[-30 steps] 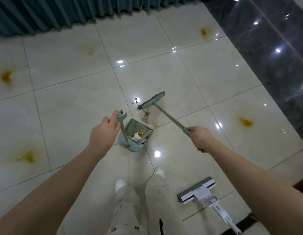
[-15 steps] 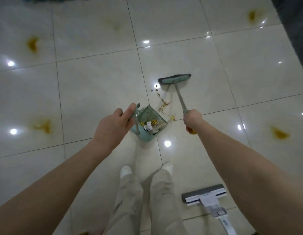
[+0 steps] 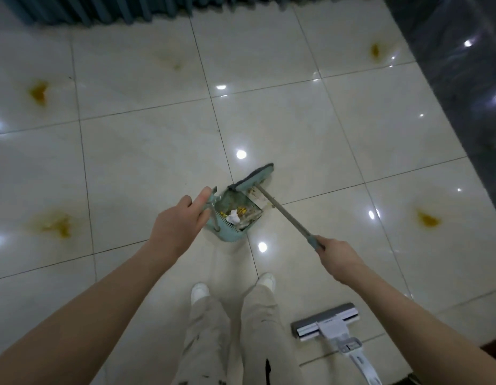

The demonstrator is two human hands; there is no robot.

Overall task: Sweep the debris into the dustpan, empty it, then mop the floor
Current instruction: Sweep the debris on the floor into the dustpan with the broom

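Note:
A teal dustpan (image 3: pixel 230 237) stands on the cream tiled floor (image 3: pixel 147 162) ahead of my feet, with yellow crumbs and white paper (image 3: pixel 232 218) inside it. My left hand (image 3: pixel 178 226) grips the top of the dustpan's upright handle (image 3: pixel 213 215). My right hand (image 3: pixel 338 257) grips the end of the broom's grey handle (image 3: pixel 285 215). The teal broom head (image 3: pixel 253 177) lies at the pan's mouth, touching its lip. A few bits of debris (image 3: pixel 271 207) lie on the floor beside the pan's right edge.
Several yellow-brown stains mark the tiles, such as one at the left (image 3: pixel 54 225) and one at the right (image 3: pixel 427 219). A white flat mop (image 3: pixel 328 320) lies on the floor at the lower right. Teal curtains (image 3: pixel 102 9) hang at the back; a dark glossy wall (image 3: pixel 463 79) stands to the right.
The broom head has swept back toward me, from out on the tile to the dustpan's mouth, and the trail of debris in front of the pan has gone. The camera tilted up.

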